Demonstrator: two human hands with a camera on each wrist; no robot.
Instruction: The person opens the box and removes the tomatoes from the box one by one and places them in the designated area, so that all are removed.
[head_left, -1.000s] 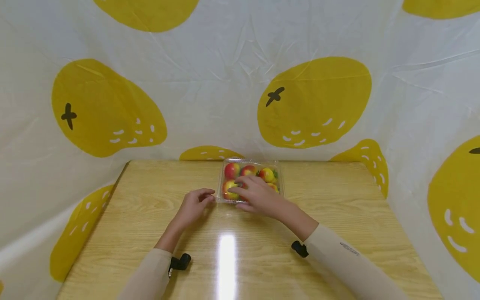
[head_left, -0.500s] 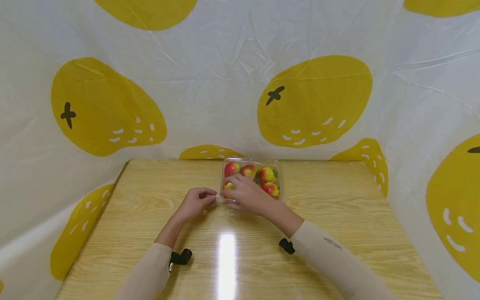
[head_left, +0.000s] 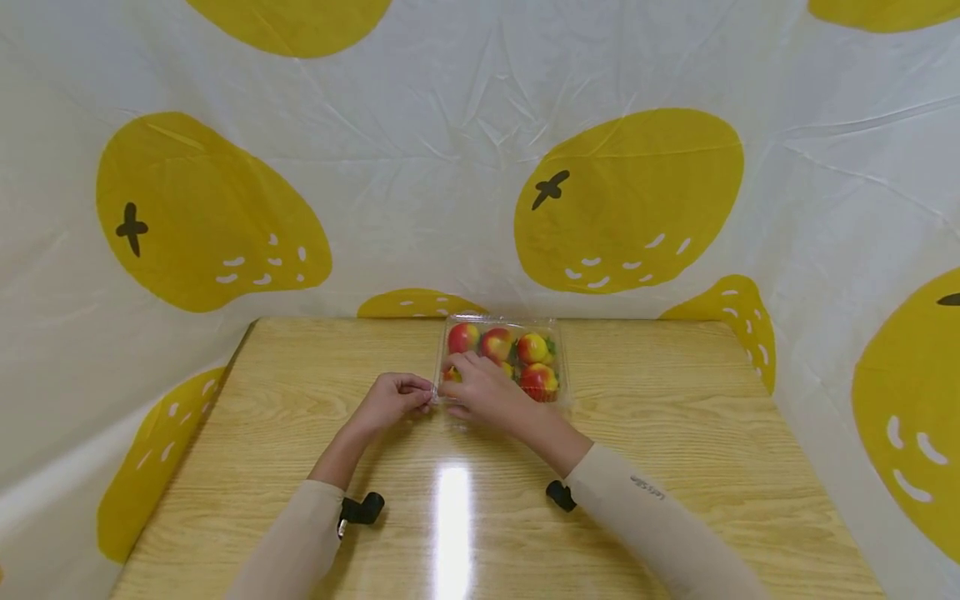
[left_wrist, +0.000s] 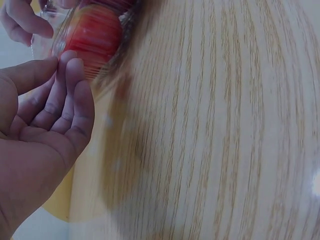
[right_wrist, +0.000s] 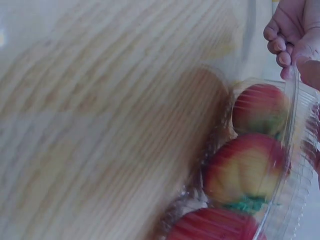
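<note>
Main thing that's changed over the last second: the right grip (head_left: 480,387) has slid left across the clear plastic box (head_left: 498,319) and is now by its near left corner, just beside the left grip (head_left: 393,398). That puts the front right fruit (head_left: 538,381) back in full view. The left grip's thumb and fingers have come together too, and they look to be pinching the box at that corner. Can't tell if the right grip is pinching plastic or just resting on it; its fingers are bent over the left end, thumb down by the front edge. My read is that the work has narrowed to that one corner, with both sides sharing it.

Box itself hasn't budged: sitting at the back edge of the counter (head_left: 645,392), what looks like six red-and-yellow fruits inside, two rows of three.

Counter is pale wood grain and pretty shiny, with a bright light reflection (head_left: 453,533) near the front. Around it hangs a wrinkly white sheet (head_left: 427,208) printed with big yellow fruit shapes (head_left: 630,200). Beige sleeves (head_left: 648,517), plus a black wrist camera (head_left: 363,508) on each arm.
</note>
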